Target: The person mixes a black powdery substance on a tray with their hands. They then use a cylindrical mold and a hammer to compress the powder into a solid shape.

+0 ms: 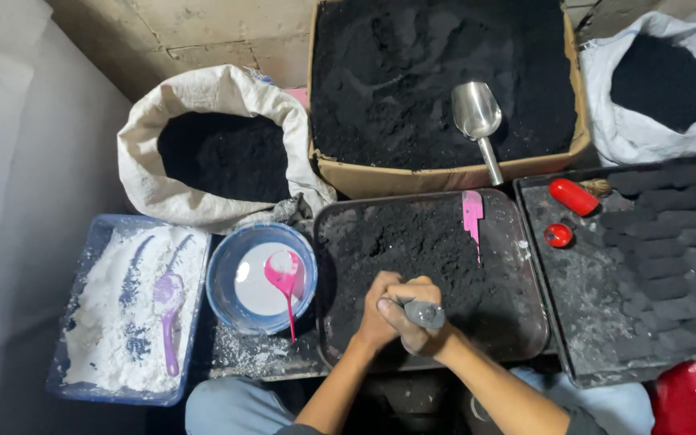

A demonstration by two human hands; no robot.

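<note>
small grey metal mould (423,312) sits clamped between both hands, left hand (376,310) and right hand (412,322) pressed together, above dark tray of black powder (517,322); pink spatula (473,213) at one o'clock.

Dim, even overhead lighting; sharp at centre.
Glare on metal scoop (477,113) and white powder (134,302); black powder swallowing detail; deep shadow at bottom edge; slight wide-angle bowing toward corners.

So the person's arms are bare all the way down, no sleeves past the elbow, no gloves, no watch or rings that I can spot. The left hand (374,312) and right hand (412,316) are smudged with black dust. Legs are in light blue-grey trousers (231,405), knees showing at the bottom.
</note>
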